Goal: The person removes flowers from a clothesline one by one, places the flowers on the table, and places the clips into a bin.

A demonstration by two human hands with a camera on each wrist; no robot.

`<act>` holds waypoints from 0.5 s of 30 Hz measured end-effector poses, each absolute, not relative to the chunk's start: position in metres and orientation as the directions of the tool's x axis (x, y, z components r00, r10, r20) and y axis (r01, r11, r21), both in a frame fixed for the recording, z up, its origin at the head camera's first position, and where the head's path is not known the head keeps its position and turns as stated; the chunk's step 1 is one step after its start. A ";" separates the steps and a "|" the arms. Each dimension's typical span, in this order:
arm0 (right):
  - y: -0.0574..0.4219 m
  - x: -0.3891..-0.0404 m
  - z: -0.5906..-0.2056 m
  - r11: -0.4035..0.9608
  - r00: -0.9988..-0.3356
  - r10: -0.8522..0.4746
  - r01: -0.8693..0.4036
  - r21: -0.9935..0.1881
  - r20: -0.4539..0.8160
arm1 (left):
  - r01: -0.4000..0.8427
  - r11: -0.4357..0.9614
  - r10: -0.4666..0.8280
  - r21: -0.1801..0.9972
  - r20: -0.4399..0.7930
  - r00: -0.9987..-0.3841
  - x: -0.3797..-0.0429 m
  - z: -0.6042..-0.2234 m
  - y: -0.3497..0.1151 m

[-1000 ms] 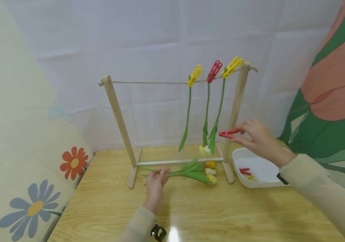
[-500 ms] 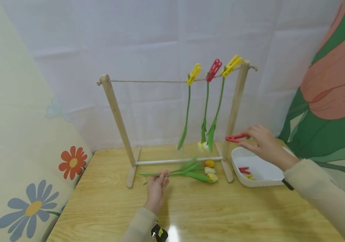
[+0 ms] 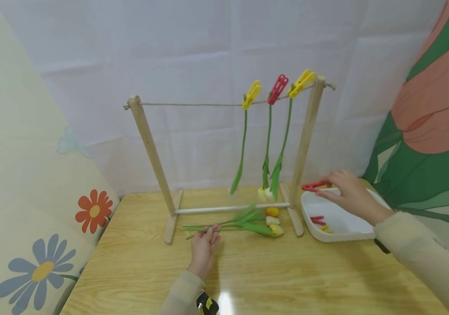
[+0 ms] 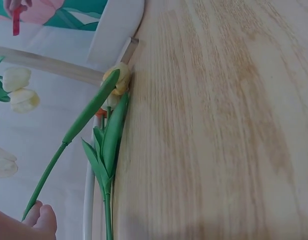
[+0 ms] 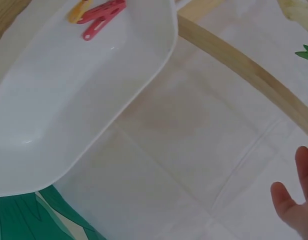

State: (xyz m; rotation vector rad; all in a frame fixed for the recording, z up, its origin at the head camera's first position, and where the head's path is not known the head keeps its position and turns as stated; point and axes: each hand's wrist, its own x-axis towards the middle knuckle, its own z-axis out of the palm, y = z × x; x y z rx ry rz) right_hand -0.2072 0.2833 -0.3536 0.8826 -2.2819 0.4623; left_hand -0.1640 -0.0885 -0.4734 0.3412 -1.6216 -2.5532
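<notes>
My left hand point(image 3: 203, 250) pinches the green stem of an artificial tulip point(image 4: 90, 113) low over the table. Beneath that stem, more tulips point(image 4: 113, 142) lie on the wood, their yellow, cream and orange heads toward the right. My right hand point(image 3: 348, 197) holds a red clothespin point(image 3: 313, 186) by thumb and fingers, above the left part of a white tray point(image 3: 328, 237). In the right wrist view only some fingertips point(image 5: 281, 196) show at the edge. Three tulips point(image 3: 244, 135) hang head down from the rope, under two yellow clothespins point(image 3: 252, 95) and a red clothespin point(image 3: 278, 89).
A wooden frame point(image 3: 151, 153) with a rope point(image 3: 193, 104) strung between its posts stands at the back of the table point(image 3: 137, 271). Its white crossbar point(image 3: 208, 210) runs just behind the tulips. Inside the tray lie a red clothespin point(image 3: 318, 220) and a yellow clothespin point(image 3: 325, 229).
My right hand has moved right and down with the red clothespin, from beside the frame's right post to over the tray. My left hand keeps its place at the stems.
</notes>
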 end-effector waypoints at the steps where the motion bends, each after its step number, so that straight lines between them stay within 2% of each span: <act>1: 0.285 -0.208 -0.356 0.713 -0.570 -0.472 -0.696 -0.089 0.672 | -0.037 -0.426 -0.199 0.904 -0.133 -0.971 -0.164 -0.474 -0.089; 5: 0.291 -0.210 -0.363 0.717 -0.583 -0.482 -0.692 -0.088 0.654 | -0.030 -0.436 -0.185 0.899 -0.122 -0.975 -0.164 -0.477 -0.090; 15: 0.308 -0.213 -0.376 0.762 -0.688 -0.495 -0.638 -0.116 0.531 | -0.038 -0.474 -0.162 0.880 -0.130 -0.978 -0.169 -0.487 -0.094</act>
